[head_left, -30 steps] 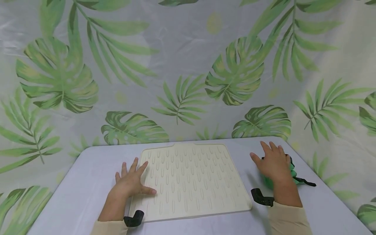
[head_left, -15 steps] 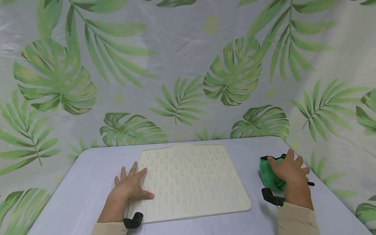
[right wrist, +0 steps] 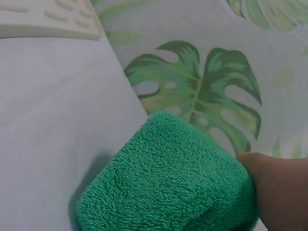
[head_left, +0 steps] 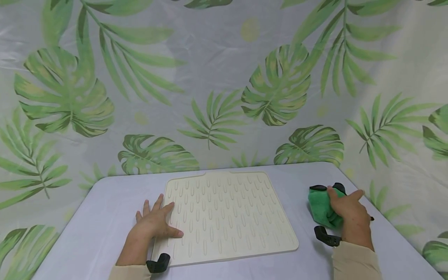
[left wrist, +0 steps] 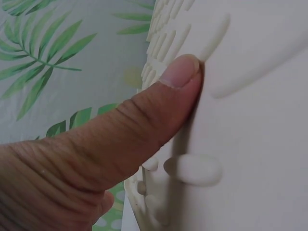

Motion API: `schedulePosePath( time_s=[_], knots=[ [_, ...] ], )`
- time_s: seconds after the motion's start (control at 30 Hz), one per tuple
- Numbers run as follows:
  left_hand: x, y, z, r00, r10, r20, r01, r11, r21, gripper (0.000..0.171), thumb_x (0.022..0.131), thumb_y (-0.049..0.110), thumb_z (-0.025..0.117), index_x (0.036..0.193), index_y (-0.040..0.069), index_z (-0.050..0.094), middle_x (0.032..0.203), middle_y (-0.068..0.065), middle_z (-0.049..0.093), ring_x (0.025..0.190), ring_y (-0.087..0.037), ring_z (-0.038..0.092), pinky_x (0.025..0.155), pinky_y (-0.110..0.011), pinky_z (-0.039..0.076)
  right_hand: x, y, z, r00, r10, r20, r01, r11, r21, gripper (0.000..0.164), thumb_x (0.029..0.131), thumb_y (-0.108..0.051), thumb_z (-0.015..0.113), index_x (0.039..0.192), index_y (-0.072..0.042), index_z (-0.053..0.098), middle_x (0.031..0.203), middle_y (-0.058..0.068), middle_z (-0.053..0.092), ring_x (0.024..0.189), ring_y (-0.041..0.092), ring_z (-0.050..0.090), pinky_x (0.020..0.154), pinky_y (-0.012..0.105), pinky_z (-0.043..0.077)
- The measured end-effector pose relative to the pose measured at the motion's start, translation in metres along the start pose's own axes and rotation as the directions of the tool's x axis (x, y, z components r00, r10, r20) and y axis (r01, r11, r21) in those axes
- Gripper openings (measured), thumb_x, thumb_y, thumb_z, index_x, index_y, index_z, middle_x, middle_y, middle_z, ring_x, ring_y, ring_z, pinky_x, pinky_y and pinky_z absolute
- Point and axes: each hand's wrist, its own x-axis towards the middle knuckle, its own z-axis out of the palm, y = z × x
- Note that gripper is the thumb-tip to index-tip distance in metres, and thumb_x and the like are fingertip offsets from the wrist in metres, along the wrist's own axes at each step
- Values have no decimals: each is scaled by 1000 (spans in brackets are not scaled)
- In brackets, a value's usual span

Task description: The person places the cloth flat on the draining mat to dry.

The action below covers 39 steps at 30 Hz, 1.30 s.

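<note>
A cream drying mat (head_left: 231, 217) with rows of raised oval ridges lies flat in the middle of the table. My left hand (head_left: 154, 223) rests spread on its left edge; in the left wrist view the thumb (left wrist: 180, 79) touches the ridged surface. Right of the mat, my right hand (head_left: 351, 210) grips a bunched green terry cloth (head_left: 320, 208) with black trim. The right wrist view shows the cloth's looped pile (right wrist: 163, 178) close up, the thumb (right wrist: 284, 185) at its right side. The fingers under or behind the cloth are hidden.
The table (head_left: 115, 202) has a white cover. Behind it hangs a leaf-printed curtain (head_left: 217, 58), which also runs along the right side. A black wrist camera (head_left: 159, 263) is strapped to the left wrist, another (head_left: 327, 236) to the right.
My right hand has moved from over the cloth to its right side, and its fingers have curled in round the cloth. The left hand stays on the mat's edge.
</note>
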Motion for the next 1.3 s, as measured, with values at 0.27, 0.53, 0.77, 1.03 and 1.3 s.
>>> schedulePosePath(
  time_s=[0.27, 0.53, 0.77, 1.03, 1.3],
  knots=[
    [1, -1, 1, 1000, -2, 3, 2, 1000, 3, 119, 54, 57, 94, 152, 9, 48, 169, -27, 11, 149, -66, -2, 114, -83, 4, 2, -6, 10, 999, -37, -9, 37, 999, -12, 119, 93, -79, 29, 153, 9, -24, 143, 58, 23, 132, 71, 29, 109, 73, 32],
    [2, 0, 2, 1000, -5, 3, 5, 1000, 3, 119, 54, 57, 94, 152, 9, 47, 169, -27, 11, 150, -65, -2, 114, -83, 4, 6, -12, 26, 992, -122, -34, 121, 992, -33, 123, 91, -76, 46, 155, 7, -17, 140, 58, 25, 128, 74, 32, 97, 72, 42],
    [2, 2, 1, 1000, -9, 0, 9, 1000, 8, 118, 54, 56, 94, 152, 10, 48, 170, -26, 10, 150, -64, -1, 115, -82, 4, 9, -17, 39, 978, -201, -51, 197, 977, -80, 123, 88, -64, 63, 158, 6, -11, 141, 55, 29, 126, 72, 35, 91, 70, 44],
    [1, 2, 1, 1000, -2, 3, 2, 1000, 12, 118, 55, 56, 94, 152, 9, 47, 170, -26, 11, 150, -65, -1, 115, -82, 5, 9, -24, 50, 950, -305, -75, 297, 950, -95, 111, 86, -40, 69, 159, 4, 0, 135, 53, 36, 114, 69, 46, 79, 65, 49],
    [0, 3, 2, 1000, -6, 2, 6, 1000, 15, 119, 54, 56, 94, 152, 9, 48, 170, -26, 11, 150, -64, 0, 115, -82, 5, 9, -29, 58, 915, -396, -81, 383, 914, -135, 99, 85, -26, 65, 160, 2, 7, 133, 48, 47, 105, 54, 58, 74, 55, 51]
  ],
)
